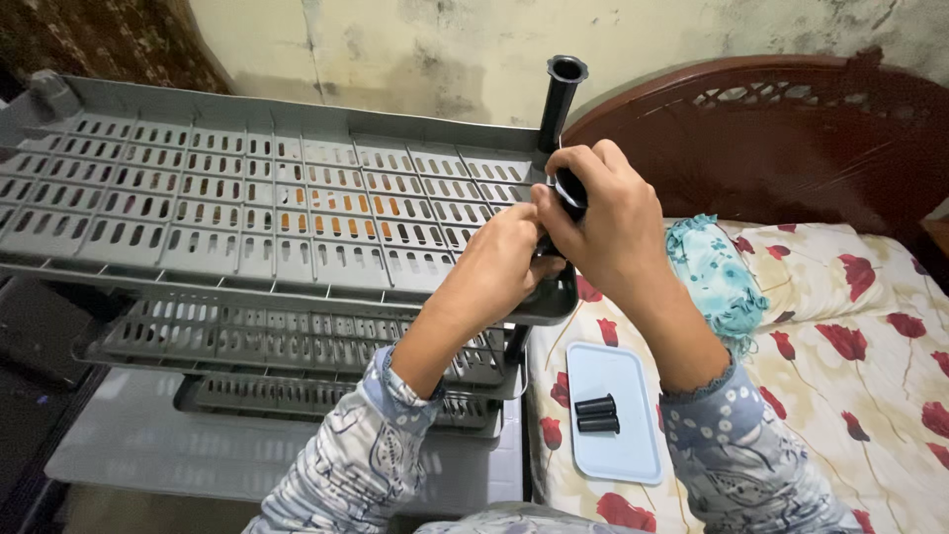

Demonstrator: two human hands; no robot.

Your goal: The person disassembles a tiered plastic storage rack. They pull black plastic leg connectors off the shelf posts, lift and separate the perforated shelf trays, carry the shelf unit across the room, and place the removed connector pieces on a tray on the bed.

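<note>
— Patterned sleeves come first, then both hands up at the near right corner of the grey slotted rack [247, 198]. What do they hold?

— Right hand [608, 222] is wrapped round a black tube piece [570, 190] at the corner post [560, 99]; left hand [504, 257] pinches at the same spot.

— And on the bed?

— A pale tray [618, 450] carrying two short black tubes [596, 413] lies on the flowered sheet [850, 376].

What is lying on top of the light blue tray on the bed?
On the light blue tray lie two short black tubes, side by side and touching; the rest of its surface shows bare. The flowered bedsheet directly under the tray is covered and cannot be seen.
</note>
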